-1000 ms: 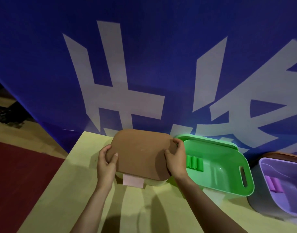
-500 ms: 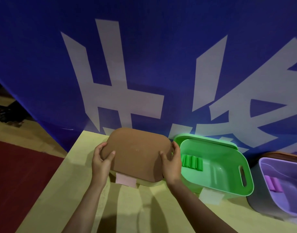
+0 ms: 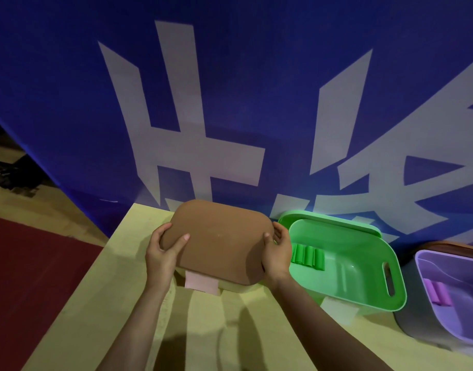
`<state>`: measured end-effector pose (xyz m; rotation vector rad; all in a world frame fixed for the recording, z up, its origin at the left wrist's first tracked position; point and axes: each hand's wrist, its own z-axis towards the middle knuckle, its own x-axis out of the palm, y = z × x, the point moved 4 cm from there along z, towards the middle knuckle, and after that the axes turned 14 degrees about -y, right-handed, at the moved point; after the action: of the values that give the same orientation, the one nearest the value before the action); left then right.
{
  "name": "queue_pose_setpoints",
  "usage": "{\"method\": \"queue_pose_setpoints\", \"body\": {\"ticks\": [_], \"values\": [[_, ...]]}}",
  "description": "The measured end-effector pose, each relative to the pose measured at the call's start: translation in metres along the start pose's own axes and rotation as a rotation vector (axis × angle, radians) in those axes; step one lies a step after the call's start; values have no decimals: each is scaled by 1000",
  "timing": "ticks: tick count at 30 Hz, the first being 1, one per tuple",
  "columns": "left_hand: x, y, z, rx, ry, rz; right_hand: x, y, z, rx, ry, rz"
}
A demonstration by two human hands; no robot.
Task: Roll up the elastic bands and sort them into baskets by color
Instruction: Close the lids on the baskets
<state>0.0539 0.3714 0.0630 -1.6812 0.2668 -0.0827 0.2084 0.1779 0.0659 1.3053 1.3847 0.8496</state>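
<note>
Fingers (image 3: 183,239) of left hand (image 3: 161,257) and right hand (image 3: 279,253) clasp brown lid (image 3: 222,236); green basket (image 3: 369,253) just beside.

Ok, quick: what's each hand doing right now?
Left hand: grips the lid at its left edge.
Right hand: grips the lid's right edge.

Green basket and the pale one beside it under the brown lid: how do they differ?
The green basket is open, showing green rolls inside; the pale basket is covered by a brown lid, its contents hidden. The left hand and right hand grip that lid's edges; nothing touches the green basket. Both stand on the yellow table, each with a paper label at its front.
</note>
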Motion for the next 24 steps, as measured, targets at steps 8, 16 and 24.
{"method": "queue_pose_setpoints", "body": {"ticks": [8, 16, 24], "values": [[-2, 0, 11, -13, 14, 28, 15, -3, 8, -32, 46, -113], [6, 0, 27, -89, 16, 61, 28, -10, 21, 184, 55, -50], [9, 2, 23, -103, -43, -9, 31, -13, 28, 287, 19, -6]]}}
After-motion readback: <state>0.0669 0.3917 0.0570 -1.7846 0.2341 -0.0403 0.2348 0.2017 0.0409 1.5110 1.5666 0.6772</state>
